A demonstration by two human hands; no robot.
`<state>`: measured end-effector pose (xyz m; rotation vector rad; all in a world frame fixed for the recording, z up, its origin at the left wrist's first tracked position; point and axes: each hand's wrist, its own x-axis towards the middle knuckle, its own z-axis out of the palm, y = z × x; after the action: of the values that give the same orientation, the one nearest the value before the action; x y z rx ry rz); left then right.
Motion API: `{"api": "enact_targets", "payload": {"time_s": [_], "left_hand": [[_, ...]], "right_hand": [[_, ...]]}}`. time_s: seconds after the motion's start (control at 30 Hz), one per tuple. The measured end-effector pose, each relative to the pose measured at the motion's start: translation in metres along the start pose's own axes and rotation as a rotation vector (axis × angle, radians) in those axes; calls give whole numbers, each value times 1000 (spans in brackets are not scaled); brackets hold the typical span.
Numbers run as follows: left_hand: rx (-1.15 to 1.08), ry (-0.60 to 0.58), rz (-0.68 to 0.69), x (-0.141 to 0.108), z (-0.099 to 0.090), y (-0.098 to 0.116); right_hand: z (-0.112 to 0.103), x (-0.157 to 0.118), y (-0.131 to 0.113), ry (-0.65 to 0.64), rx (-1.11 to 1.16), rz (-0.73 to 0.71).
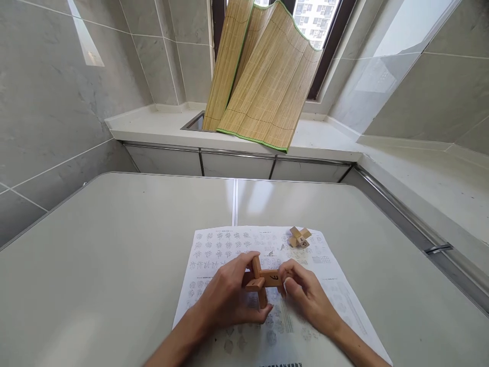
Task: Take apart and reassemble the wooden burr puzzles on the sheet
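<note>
A wooden burr puzzle (255,284) of interlocking brown bars is held between my two hands above a printed sheet. My left hand (229,290) grips it from the left, thumb below and index finger on top of an upright bar. At the right end of a sideways bar with a dark mark (270,278), my right hand (305,293) pinches with its fingertips. The printed instruction sheet (202,306) shows rows of small line drawings. On its upper right part lies a second, lighter wooden puzzle (299,237), assembled in a cross shape with dark marks on one bar.
The white table (114,265) has a seam down its far middle. Behind it runs a white ledge (160,125) with a folded bamboo mat (267,81) leaning against the window (315,20). Grey tiled walls (69,86) rise on both sides, and a metal rail (401,209) edges the right.
</note>
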<state>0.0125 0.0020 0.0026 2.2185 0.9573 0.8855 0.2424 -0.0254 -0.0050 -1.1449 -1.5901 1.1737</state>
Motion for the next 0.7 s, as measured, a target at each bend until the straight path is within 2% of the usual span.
{"api": "enact_targets", "payload": {"time_s": [0.13, 0.37, 0.57, 0.7], "left_hand": [[113, 16, 104, 2, 1, 3], [156, 54, 155, 4, -6, 4], [115, 42, 104, 8, -14, 4], [-25, -38, 8, 6, -13, 2]], "right_hand": [[6, -2, 0, -81, -82, 23], [4, 3, -4, -104, 48, 67], [2, 5, -7, -103, 91, 129], [2, 5, -7, -102, 199, 195]]}}
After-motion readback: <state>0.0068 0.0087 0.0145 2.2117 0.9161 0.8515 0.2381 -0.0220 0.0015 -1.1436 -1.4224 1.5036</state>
